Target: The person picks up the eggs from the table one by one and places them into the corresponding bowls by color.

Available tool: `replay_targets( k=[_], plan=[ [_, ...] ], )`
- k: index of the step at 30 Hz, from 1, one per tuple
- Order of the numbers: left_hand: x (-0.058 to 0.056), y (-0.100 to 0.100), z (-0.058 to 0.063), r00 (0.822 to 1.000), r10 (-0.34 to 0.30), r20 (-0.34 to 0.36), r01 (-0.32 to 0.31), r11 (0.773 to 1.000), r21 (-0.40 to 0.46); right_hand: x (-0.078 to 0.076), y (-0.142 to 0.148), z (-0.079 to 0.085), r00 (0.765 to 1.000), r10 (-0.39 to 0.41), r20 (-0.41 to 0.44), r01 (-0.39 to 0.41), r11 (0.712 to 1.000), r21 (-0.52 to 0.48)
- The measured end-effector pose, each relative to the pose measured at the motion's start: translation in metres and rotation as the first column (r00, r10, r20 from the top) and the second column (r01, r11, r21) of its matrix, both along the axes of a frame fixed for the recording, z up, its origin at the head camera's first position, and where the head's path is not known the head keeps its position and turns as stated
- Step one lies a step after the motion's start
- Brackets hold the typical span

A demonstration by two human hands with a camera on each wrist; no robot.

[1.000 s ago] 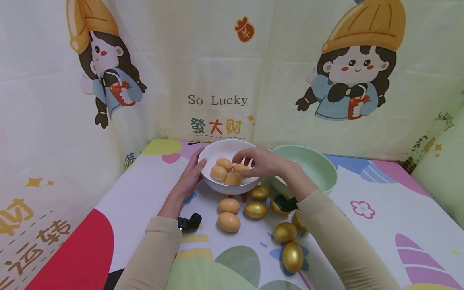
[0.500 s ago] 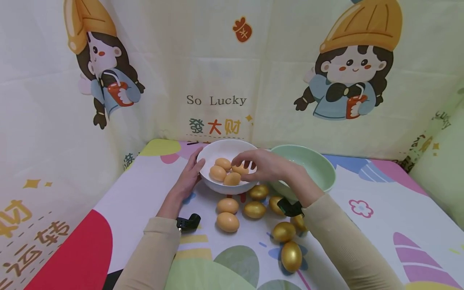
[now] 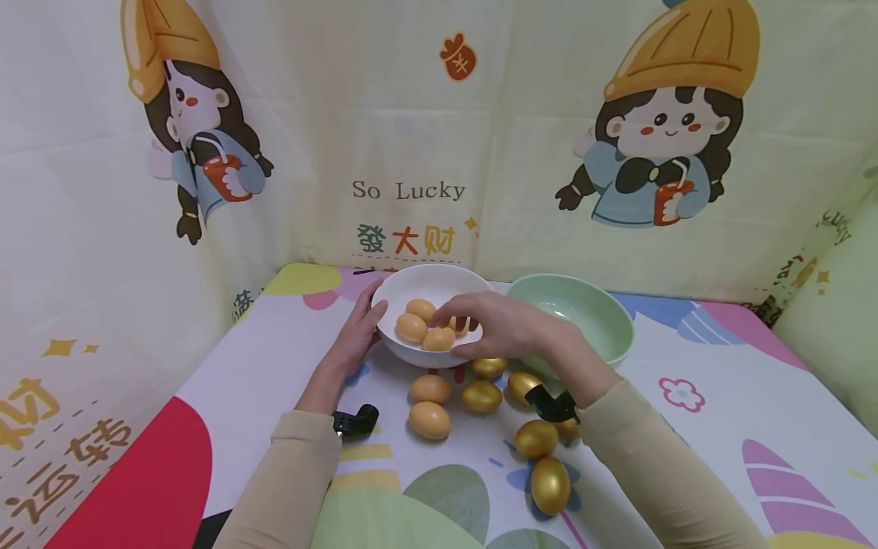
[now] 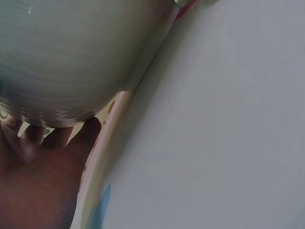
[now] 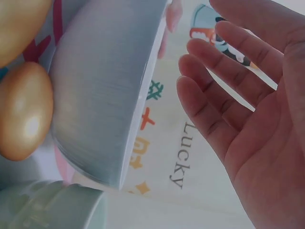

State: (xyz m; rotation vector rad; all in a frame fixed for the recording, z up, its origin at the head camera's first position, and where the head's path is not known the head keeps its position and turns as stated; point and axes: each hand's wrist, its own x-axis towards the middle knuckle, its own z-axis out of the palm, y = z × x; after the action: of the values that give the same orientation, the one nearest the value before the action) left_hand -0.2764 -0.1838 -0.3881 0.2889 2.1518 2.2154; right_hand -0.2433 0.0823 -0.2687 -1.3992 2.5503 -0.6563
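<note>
A white bowl [image 3: 434,279] holds several brown eggs [image 3: 411,328]. My left hand [image 3: 357,328] grips its left side, thumb by the rim and fingers against the outer wall, as the left wrist view also shows. My right hand [image 3: 504,320] hovers over the bowl's right side, its loosely bent fingers in front of some eggs. In the right wrist view that hand's palm [image 5: 267,138] faces the camera with nothing in it, above the rim. Two more brown eggs, a nearer one [image 3: 430,421] and a farther one [image 3: 430,390], lie in front of the bowl.
A pale green bowl [image 3: 607,324] stands to the right, partly behind my right forearm. Several gold eggs [image 3: 482,397] lie between the bowls and the near side, one gold egg [image 3: 551,486] closest to me. A printed cloth [image 3: 521,152] hangs behind the table.
My right hand has shifted slightly down and toward the near rim of the white bowl. My left hand has kept its hold; the eggs lie as before.
</note>
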Motion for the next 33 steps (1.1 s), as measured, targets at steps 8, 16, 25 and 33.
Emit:
replay_targets(
  k=[8,16,25,33],
  plan=[
    [-0.001,-0.001,-0.002,1.0,-0.009,0.003,0.009,1.0,-0.009,0.012,-0.005,-0.004,0.999,0.029,0.03,-0.029,1.0,0.006],
    [-0.002,-0.002,-0.002,1.0,-0.01,0.001,0.01,1.0,-0.012,0.019,-0.01,-0.013,0.99,0.127,0.066,-0.128,0.992,0.011],
    [-0.001,-0.001,-0.001,1.0,-0.003,0.003,0.003,1.0,-0.011,0.023,-0.016,-0.02,0.985,0.152,0.082,-0.156,0.987,0.037],
    [0.0,-0.001,0.0,1.0,-0.009,0.005,0.009,1.0,-0.006,0.026,-0.023,-0.03,0.983,0.147,0.114,-0.161,0.979,0.128]
  ],
)
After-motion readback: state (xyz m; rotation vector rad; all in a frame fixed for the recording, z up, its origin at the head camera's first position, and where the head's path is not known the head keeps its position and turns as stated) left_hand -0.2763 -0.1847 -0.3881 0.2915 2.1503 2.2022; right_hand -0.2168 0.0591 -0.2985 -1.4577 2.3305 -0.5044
